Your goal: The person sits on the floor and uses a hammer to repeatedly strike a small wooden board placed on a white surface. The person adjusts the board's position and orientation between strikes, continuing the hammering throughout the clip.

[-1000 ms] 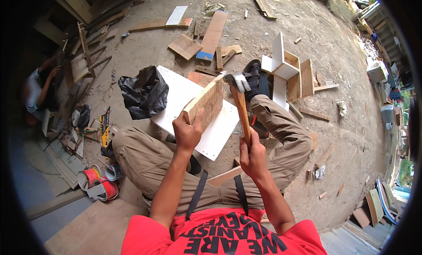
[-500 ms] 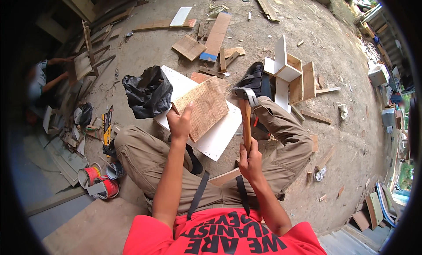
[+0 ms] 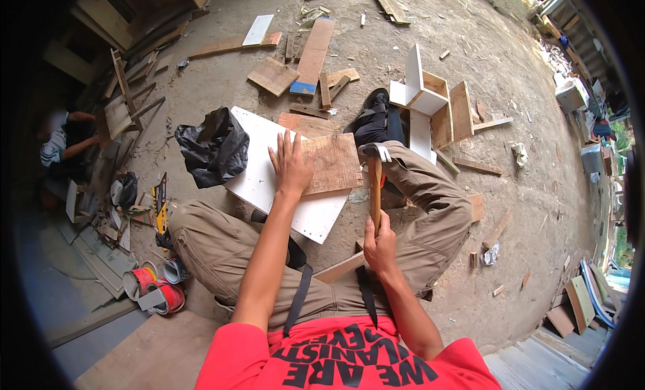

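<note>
My left hand lies flat with its fingers stretched out, over the left edge of a brown wooden board. That board rests on a white panel between my legs. In my right hand is a claw hammer, gripped by its wooden handle. Its metal head points away from me, just right of the board and near my right knee. A crumpled black plastic bag sits on the white panel's left corner.
Wood offcuts and a long blue-ended plank lie ahead. A partly assembled white and wooden box stands beyond my right knee. At left are a yellow-handled saw, red paint cans and another person beside a wooden frame.
The wooden board has gone from being held up and tilted to lying on the white panel. My left hand has released its grip and spread over it. The hammer stays in my right hand.
</note>
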Action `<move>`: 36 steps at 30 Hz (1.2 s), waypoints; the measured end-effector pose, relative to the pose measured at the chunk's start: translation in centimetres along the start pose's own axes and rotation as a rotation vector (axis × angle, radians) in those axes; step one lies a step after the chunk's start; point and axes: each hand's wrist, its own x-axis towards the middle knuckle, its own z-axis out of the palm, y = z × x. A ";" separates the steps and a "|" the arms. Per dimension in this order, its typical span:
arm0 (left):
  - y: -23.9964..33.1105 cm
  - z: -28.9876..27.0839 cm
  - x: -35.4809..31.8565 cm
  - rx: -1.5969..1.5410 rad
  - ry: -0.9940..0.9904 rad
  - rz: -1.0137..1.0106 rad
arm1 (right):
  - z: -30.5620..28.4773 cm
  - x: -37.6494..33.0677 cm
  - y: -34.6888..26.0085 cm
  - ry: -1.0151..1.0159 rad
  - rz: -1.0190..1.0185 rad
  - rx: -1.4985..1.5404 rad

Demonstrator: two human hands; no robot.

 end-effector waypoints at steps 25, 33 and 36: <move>0.5 0.8 -1.5 -0.055 -0.022 0.001 | -1.9 7.3 -9.4 0.037 -0.338 -0.037; 0.6 1.2 -1.5 -0.088 0.023 -0.002 | 0.7 7.2 -3.1 -0.149 -0.209 -0.224; 0.3 1.5 -1.4 -0.084 0.035 0.001 | 0.2 7.7 -4.2 -0.225 -0.140 -0.381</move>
